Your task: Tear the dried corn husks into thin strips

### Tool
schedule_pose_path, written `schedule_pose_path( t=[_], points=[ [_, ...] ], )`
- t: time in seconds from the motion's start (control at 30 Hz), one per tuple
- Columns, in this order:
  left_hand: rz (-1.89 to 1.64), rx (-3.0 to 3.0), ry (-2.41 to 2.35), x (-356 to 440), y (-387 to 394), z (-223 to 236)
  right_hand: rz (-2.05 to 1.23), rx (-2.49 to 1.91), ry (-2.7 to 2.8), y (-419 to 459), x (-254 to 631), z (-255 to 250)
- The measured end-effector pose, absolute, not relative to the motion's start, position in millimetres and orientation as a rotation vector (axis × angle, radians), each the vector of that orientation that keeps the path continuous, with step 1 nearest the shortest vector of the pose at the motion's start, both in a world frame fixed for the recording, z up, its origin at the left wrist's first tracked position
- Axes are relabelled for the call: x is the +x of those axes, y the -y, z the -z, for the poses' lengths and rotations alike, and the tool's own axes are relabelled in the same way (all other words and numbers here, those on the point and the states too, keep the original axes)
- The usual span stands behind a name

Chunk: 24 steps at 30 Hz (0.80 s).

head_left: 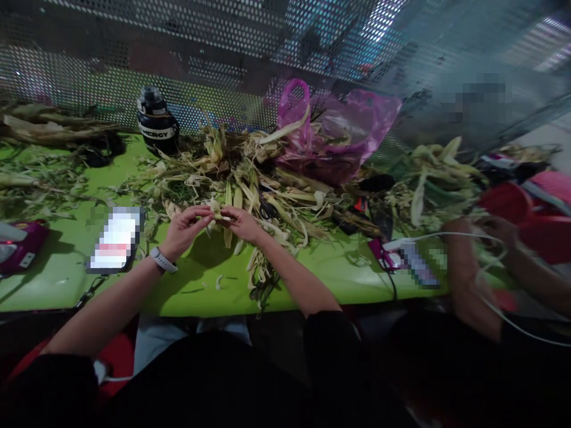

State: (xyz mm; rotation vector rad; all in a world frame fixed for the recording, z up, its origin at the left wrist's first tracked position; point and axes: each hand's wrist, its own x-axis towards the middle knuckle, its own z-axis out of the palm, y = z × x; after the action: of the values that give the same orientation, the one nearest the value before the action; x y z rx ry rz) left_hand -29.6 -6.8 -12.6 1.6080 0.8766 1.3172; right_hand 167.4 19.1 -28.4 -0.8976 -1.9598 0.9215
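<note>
Between my two hands is a small piece of pale corn husk, held just above the green table. My left hand, with a white watch on its wrist, pinches the husk from the left side. From the right, the fingers of my right hand are closed on the same piece. Right behind my hands lies a loose heap of dried corn husks, pale yellow to brown. A pair of dark-handled scissors rests among the husks beside my right hand.
A black bottle stands at the back left. A pink plastic bag sits behind the heap. A lit phone lies left, and a purple device with a white cable lies right. At far right are another person's arms and red containers.
</note>
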Motion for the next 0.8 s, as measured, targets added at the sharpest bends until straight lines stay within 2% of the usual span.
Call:
schedule_pose_path(
  t=[0.2, 0.53, 0.8],
  points=[
    [-1.35, 1.786, -0.944, -31, 7, 9, -1.009, -0.954, 1.948, -18, 164, 32],
    [-1.264, 1.842, -0.947, -31, 8, 12, -0.791, -0.992, 2.093, -19, 166, 36],
    [-1.292, 1.878, -0.862, -30, 9, 12, -0.806, -0.943, 2.102, -22, 168, 40]
  ],
)
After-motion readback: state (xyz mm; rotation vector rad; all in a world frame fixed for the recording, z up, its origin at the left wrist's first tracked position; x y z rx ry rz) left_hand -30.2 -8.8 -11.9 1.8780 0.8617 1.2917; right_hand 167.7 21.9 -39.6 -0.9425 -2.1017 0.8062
